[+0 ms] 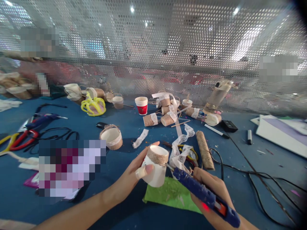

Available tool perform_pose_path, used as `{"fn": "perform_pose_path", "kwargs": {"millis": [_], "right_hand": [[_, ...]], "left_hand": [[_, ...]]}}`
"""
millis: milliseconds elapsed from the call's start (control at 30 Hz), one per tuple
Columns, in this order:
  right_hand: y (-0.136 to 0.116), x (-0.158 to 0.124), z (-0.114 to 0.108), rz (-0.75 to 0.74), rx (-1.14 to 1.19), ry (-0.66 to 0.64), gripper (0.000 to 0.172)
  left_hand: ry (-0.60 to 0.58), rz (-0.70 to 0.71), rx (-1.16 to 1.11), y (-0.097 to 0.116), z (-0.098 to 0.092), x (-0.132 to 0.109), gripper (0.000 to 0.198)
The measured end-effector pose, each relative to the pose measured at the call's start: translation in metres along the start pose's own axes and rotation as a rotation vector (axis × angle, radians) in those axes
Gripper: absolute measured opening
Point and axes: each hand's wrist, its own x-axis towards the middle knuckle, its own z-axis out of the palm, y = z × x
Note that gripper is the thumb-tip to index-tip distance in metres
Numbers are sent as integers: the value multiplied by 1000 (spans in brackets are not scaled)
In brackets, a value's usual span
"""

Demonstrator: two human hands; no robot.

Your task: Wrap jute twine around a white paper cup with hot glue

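Tilted in the middle of the view is a white paper cup (155,174), with a band of brown twine (157,156) wound around one end. My left hand (141,166) grips the cup from the left, its bandaged thumb across the front. In my right hand (212,188) is a blue glue gun (203,191) with a red light glowing on its body. Its metal nozzle points at the lower edge of the twine, at or very near the cup. Below them lies a piece of green felt (172,195). White lace ribbon (178,153) is heaped just behind the glue gun.
A roll of twine (204,150) and black cords (254,174) lie to the right. Several twine-wrapped cups (169,118) and a red-and-white cup (141,106) stand at the back, before a perforated metal screen (153,48). Pliers (22,139) and another glue gun (44,120) are left.
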Motion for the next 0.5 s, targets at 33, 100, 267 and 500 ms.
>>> {"fn": "perform_pose_path", "kwargs": {"millis": [33,100,267,500], "right_hand": [[2,0,1,1,18,-6,27],[6,-1,2,12,67,-18,28],[13,-3,2,52,171,-60,29],[0,2,6,222,286,206,17]], "left_hand": [[14,13,-4,1,1,0,60],[48,43,-12,3,3,0,54],[54,36,-69,0,2,1,45],[40,7,-114,-3,2,4,48]]}}
